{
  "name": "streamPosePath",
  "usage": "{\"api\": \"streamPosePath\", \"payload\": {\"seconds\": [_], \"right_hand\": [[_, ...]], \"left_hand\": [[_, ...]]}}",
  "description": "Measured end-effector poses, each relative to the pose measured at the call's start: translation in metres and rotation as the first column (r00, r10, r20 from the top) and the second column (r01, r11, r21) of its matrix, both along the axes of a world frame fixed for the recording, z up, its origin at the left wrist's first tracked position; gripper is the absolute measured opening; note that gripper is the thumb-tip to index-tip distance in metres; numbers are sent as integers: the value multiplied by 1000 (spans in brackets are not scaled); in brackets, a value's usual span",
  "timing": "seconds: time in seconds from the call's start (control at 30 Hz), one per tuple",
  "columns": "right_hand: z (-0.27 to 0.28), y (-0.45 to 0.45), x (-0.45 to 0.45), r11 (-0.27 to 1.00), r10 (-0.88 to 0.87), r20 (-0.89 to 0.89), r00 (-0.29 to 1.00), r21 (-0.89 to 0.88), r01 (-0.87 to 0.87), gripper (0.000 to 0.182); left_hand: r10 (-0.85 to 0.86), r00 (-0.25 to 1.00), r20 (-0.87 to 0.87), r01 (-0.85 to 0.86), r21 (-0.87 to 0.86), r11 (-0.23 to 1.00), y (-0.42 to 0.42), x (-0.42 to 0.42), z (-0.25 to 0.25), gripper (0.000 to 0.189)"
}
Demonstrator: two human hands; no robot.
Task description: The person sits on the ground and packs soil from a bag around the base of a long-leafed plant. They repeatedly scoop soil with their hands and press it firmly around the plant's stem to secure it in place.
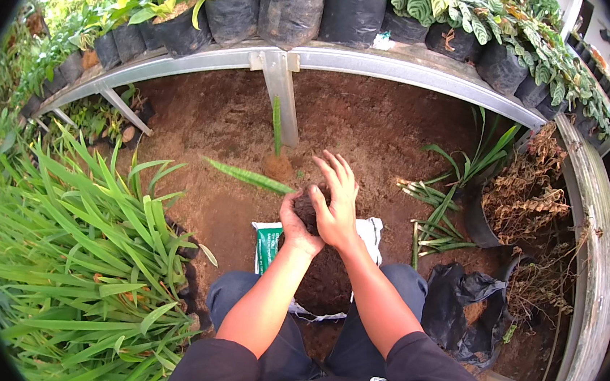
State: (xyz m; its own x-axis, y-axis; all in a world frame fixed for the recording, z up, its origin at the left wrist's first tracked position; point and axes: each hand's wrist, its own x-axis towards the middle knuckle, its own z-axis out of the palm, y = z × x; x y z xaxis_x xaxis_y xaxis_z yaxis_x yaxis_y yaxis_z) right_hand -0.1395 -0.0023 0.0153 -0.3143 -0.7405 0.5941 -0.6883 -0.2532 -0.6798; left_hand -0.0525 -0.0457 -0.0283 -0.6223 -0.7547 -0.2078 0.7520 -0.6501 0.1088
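Observation:
Between both palms sits a clump of dark soil (307, 212). My left hand (298, 222) cups it from the left and below. My right hand (336, 207) presses on its right side, with the fingers pointing up and away. A long, flat, mottled green leaf (249, 177) sticks out to the left from the clump; its base is hidden by my hands. Below them, a white and green sack (266, 244) holds more dark soil (324, 282) between my knees. Farther ahead, a similar leaf (276, 125) stands upright in a small brown mound (277, 166) on the ground.
Long-leaved green plants (87, 258) crowd the left. Cut leafy stems (435, 229) lie on the soil at right, near a black plastic bag (458, 307) and a container of dried plants (528, 188). A metal-framed bench (349, 61) carries potted plants in black bags (290, 15) ahead.

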Motion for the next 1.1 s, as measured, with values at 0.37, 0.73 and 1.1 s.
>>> {"api": "streamPosePath", "payload": {"seconds": [0.37, 0.73, 1.1], "right_hand": [[-9, 10, 25, 965, -254, -191, 948, -123, 233, 21], [15, 11, 12, 935, -120, -106, 987, -347, 76, 68], [6, 7, 26, 909, -365, -242, 899, -302, 288, 26]], "left_hand": [[-191, 977, -92, 178, -139, 974, 7, 15, 11, 31], [-110, 986, -126, 95, -119, 988, -2, 13, 17, 42], [-221, 960, -172, 178, -235, 956, -4, 3, -24, 31]]}}
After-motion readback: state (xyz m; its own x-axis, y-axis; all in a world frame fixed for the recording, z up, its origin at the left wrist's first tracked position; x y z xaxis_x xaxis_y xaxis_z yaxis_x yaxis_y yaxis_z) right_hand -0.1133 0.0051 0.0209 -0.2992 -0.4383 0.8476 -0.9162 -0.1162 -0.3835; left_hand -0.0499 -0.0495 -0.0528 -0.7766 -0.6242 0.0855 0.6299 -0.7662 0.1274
